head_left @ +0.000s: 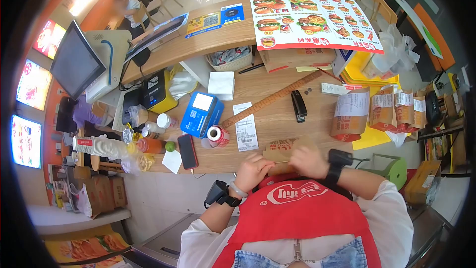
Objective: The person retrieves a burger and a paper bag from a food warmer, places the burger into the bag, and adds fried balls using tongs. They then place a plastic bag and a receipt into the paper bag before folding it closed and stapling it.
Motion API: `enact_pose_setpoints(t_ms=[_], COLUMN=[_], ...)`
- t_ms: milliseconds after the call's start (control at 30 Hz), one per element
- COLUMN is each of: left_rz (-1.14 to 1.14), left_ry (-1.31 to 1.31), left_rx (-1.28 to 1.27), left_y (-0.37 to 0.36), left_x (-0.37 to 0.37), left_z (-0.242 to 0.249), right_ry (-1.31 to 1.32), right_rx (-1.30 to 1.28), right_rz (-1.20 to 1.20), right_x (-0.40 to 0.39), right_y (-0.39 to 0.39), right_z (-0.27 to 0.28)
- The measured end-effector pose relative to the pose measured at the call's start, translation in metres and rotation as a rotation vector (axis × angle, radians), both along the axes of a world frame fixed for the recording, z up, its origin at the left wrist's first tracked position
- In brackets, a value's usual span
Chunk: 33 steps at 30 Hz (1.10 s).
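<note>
A brown printed paper bag [278, 149] lies at the front edge of the counter, just beyond the red apron. My left hand [254, 172] pinches its near edge, thumb and fingers pressed together. Over the bag's right part is my right hand [308, 161], smeared by motion so its fingers do not show clearly. Both wrists carry black strapped devices. Beyond the hands lies a long printed receipt [246, 128], with a black stapler [299, 106] to its right. Left of the bag stand a red-and-white can [218, 136] and a red-edged phone [187, 152].
Several filled paper bags with receipts [350, 114] stand on the right. A blue payment box [203, 114] and a white napkin stack [221, 86] sit mid-left. Stacked cups [99, 147] lie far left. A menu sheet [315, 22] covers the raised ledge. A person [130, 9] sits beyond.
</note>
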<state>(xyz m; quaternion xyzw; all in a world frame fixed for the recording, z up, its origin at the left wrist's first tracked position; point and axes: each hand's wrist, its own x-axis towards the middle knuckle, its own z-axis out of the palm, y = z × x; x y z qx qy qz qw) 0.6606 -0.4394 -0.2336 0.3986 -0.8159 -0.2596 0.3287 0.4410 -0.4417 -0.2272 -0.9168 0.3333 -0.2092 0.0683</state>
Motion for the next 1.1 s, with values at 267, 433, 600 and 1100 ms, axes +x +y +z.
enact_pose_setpoints(t_ms=[267,433,600,1100], left_rz=[0.071,0.087,0.396,0.534], left_ry=[0.05,0.177,-0.262,0.424], left_rx=[0.168,0.357,0.131,0.089], left_y=[-0.01,-0.029,-0.049,-0.04], left_x=[-0.002,-0.015,0.018,-0.015], left_z=[0.001,-0.013,-0.116,-0.033], right_ry=[-0.158,-0.133,-0.207,-0.303], right_rx=[0.028,0.018,0.03,0.011], right_rz=[-0.505,-0.191,-0.328,-0.435], right_x=[-0.086,-0.014,-0.021,-0.004], right_y=[-0.003,-0.005,-0.029,-0.041], right_z=[0.0,0.007,0.01,-0.009])
